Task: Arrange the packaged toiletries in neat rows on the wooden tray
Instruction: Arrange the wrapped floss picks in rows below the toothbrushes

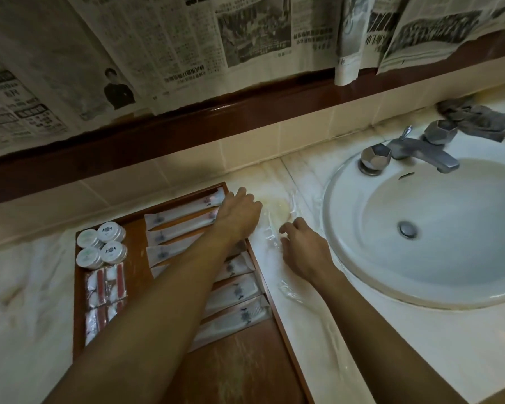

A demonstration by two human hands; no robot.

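Observation:
A wooden tray (245, 371) lies on the counter left of the sink. Long white toothbrush packets (181, 212) lie in a row along its far and right side, partly hidden under my left forearm. Several round white tubs (101, 244) sit at the tray's far left, with clear sachets holding red items (105, 282) below them. My left hand (239, 212) rests palm down on the right ends of the far packets, at the tray's right edge. My right hand (301, 249) hovers over clear plastic wrap (271, 234) on the counter, fingers curled and apart.
A white sink basin (438, 228) with a metal tap (414, 150) fills the right side. A grey cloth (478, 119) lies behind the tap. Newspaper sheets (158, 48) hang over the wall above a brown ledge. Pale marble counter (27, 301) extends left of the tray.

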